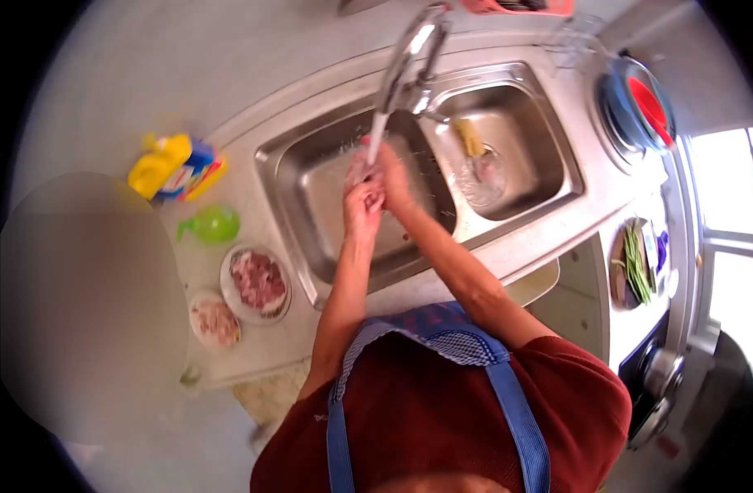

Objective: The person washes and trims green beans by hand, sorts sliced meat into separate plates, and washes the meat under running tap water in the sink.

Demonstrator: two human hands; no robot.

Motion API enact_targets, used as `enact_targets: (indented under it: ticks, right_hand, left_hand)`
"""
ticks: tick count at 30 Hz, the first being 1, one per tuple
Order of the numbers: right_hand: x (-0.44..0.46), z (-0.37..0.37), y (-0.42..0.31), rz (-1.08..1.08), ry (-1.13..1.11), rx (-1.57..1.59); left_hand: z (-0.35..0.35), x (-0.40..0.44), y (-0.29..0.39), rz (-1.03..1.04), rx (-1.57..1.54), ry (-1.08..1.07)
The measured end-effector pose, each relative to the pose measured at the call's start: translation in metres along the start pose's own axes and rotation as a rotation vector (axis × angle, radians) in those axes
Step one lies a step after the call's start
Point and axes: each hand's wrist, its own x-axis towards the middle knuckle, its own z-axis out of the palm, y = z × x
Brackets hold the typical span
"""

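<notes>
Under the tap [407,57], both hands are close together over the left sink basin [310,189], with water running onto them. My left hand [362,207] is closed around a wet, pinkish piece [358,170] that may be raw meat; its exact kind is blurred. Against the other side of that piece, my right hand [394,179] is curled, its fingers partly hidden by water and blur. Left of the sink lie a plate of raw meat pieces [259,281] and a smaller dish of paler meat [214,319].
A clear bowl [481,177] and a yellow item [468,137] sit in the right basin. Yellow-and-blue bottles [177,170] and a green bottle [212,224] stand left. Stacked basins [631,107] are at the right, green beans [636,263] beyond the counter edge.
</notes>
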Motion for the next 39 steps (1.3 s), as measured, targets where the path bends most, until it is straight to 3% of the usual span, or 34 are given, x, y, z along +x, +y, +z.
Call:
enact_targets:
  ticks: [2, 3, 4, 8, 10, 12, 15, 18, 20, 22, 23, 25, 28, 32, 39]
  right_hand:
    - [-0.01, 0.001, -0.01, 0.079, -0.32, 0.606]
    - [-0.016, 0.007, -0.012, 0.059, -0.32, 0.69]
    - [-0.021, 0.012, -0.014, -0.001, -0.135, 0.581]
    - [-0.014, 0.003, -0.008, -0.059, -0.231, 0.699]
    - [-0.014, 0.009, -0.012, 0.005, -0.125, 0.553]
    - [-0.016, 0.014, -0.009, -0.025, -0.067, 0.305]
    - [-0.036, 0.025, -0.003, -0.278, -0.126, -0.271]
    - [-0.048, 0.024, -0.011, -0.574, -0.36, -0.994]
    - [-0.062, 0.023, -0.005, -0.756, -0.44, -1.174]
    - [-0.067, 0.02, -0.006, -0.745, -0.478, -1.472]
    - [-0.067, 0.017, -0.002, -0.736, -0.488, -1.474]
    - [-0.064, 0.005, 0.004, -0.976, -0.544, -1.652]
    - [-0.072, -0.003, 0.011, -1.049, -0.625, -1.681]
    - [-0.088, -0.002, 0.035, -1.021, -0.519, -1.777]
    - [-0.095, 0.001, 0.067, -0.917, -0.521, -1.778]
  left_hand:
    - [0.047, -0.008, 0.017, 0.119, -0.2, 0.052]
    - [0.046, -0.001, 0.015, 0.165, -0.276, 0.099]
    - [0.043, 0.004, 0.014, 0.21, -0.353, 0.145]
    - [0.041, 0.007, 0.017, 0.215, -0.438, 0.04]
    - [0.036, 0.013, 0.007, 0.293, -0.127, 0.141]
    - [0.039, 0.006, 0.006, 0.288, -0.022, 0.132]
    - [0.023, 0.011, -0.003, 0.288, -0.186, 0.278]
    - [-0.033, 0.029, -0.051, 0.009, -0.504, 0.351]
    - [-0.022, 0.0, -0.049, -0.016, -0.567, 0.33]
    - [-0.023, -0.019, -0.05, -0.023, -0.605, 0.305]
    - [-0.025, -0.029, -0.051, -0.028, -0.619, 0.295]
    - [-0.032, -0.043, -0.049, -0.03, -0.631, 0.278]
    - [-0.032, -0.063, -0.03, -0.103, -0.684, 0.126]
    - [-0.044, -0.076, -0.017, -0.116, -0.576, 0.169]
    - [-0.066, -0.089, -0.008, -0.161, -0.452, 0.223]
